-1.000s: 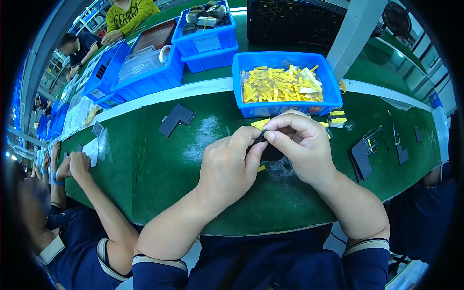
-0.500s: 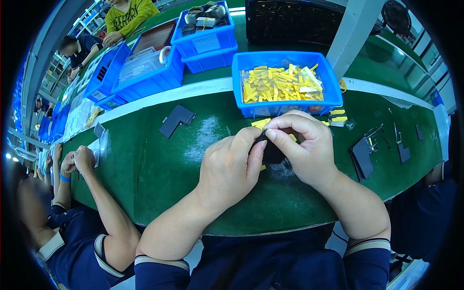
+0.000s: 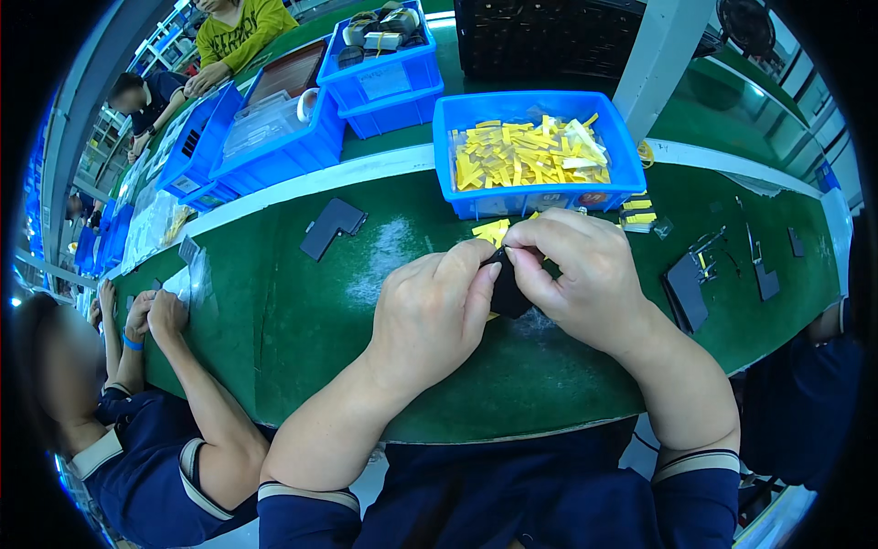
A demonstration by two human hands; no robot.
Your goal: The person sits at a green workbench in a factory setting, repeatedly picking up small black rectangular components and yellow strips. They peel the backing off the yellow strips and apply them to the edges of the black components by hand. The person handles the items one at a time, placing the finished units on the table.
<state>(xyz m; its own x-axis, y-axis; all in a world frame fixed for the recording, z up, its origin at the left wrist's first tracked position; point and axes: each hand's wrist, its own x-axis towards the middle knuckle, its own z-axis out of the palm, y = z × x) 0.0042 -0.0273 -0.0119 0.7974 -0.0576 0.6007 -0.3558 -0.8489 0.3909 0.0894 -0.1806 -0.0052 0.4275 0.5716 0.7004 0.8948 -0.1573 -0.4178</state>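
Both my hands meet over the middle of the green table (image 3: 320,348), at a small flat black part (image 3: 510,296). My left hand (image 3: 430,311) is closed, its thumb and forefinger pinching the part's upper corner. My right hand (image 3: 585,279) is closed too, thumb and forefinger tips pressed at the same corner; whatever they pinch is too small to make out. Yellow strips (image 3: 494,231) lie just beyond my fingertips, and another yellow bit shows under the part. Part of the black piece is hidden by my fingers.
A blue bin (image 3: 540,200) of yellow strips stands ahead. An L-shaped black part (image 3: 333,229) lies left of it, by white powder (image 3: 384,261). More black parts (image 3: 684,291) with wires lie right. At left, a co-worker's hands (image 3: 165,313) work; stacked blue bins (image 3: 389,84) stand behind.
The black part has tilted so that more of its flat face shows between my hands. My fingers stay pinched at its corner. The co-worker's hands at left have shifted slightly.
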